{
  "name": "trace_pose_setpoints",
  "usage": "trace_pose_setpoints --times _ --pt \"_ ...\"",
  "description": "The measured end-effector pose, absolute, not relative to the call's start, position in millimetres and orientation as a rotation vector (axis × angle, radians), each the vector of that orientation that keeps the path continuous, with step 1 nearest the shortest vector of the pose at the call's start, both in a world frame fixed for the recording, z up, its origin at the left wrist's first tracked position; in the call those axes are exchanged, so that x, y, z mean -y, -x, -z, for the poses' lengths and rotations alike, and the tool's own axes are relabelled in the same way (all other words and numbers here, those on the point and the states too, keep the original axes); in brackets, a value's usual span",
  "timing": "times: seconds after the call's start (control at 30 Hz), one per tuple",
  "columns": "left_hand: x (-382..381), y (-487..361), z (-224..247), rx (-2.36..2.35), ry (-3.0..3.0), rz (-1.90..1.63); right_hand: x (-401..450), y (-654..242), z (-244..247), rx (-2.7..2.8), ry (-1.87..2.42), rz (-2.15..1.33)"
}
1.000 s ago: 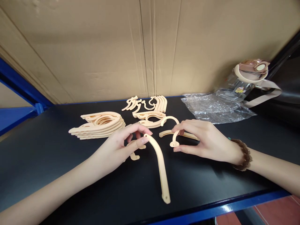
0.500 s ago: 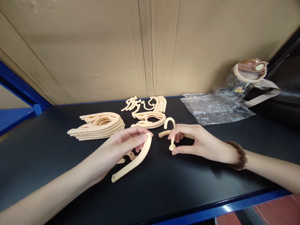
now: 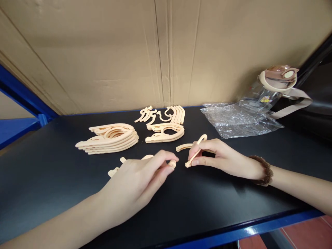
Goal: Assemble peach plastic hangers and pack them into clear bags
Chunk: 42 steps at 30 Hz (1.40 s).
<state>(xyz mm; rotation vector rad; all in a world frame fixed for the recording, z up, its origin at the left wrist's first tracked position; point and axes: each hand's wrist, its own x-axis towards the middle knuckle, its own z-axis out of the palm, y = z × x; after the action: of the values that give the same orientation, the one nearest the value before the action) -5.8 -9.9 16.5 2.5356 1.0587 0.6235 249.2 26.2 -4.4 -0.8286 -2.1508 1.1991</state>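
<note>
My left hand (image 3: 140,178) is closed on a curved cream plastic hanger arm (image 3: 172,164); its round end shows at the fingertips, while the hand covers most of the rest. Pinched in my right hand (image 3: 214,155) is a cream hanger hook (image 3: 196,152), tilted with its curl up and to the right. The hook's knobbed lower end points at the arm's end, with a small gap between them. Another curved hanger arm (image 3: 184,147) lies on the black tabletop behind my right hand. More cream pieces (image 3: 113,172) show partly behind my left hand.
A stack of folded hangers (image 3: 111,140) lies at left, with a smaller stack (image 3: 166,135) near the middle. Loose hooks (image 3: 145,114) and several hanger arms (image 3: 178,114) lie behind. Clear plastic bags (image 3: 238,117) and a strapped bottle (image 3: 276,84) are at right.
My left hand has turned over, swinging the hanger arm so its end faces the hook. In my right hand the hook has tilted to the right. The two parts are closer together.
</note>
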Motion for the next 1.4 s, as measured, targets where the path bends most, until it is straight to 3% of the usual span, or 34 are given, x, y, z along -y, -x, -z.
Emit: trace_pose_setpoints --times 0.2,0.4,0.83,1.4 --pt "8.9 7.2 -6.1 -0.838 -2.888 -0.752 -22.2 -248.2 -1.8 2.249 0.83 -1.174" --pt "6.2 6.8 -4.0 -0.924 -2.948 -0.841 -22.7 -247.0 -1.9 2.284 0.714 -1.243" --pt "-3.2 5.0 -1.5 -0.741 -3.052 -0.537 -24.9 -246.2 2.3 2.05 0.797 -1.559" --pt "-10.0 1.8 8.5 -0.64 -3.079 -0.669 -26.7 -244.8 -3.4 2.243 0.663 -1.546"
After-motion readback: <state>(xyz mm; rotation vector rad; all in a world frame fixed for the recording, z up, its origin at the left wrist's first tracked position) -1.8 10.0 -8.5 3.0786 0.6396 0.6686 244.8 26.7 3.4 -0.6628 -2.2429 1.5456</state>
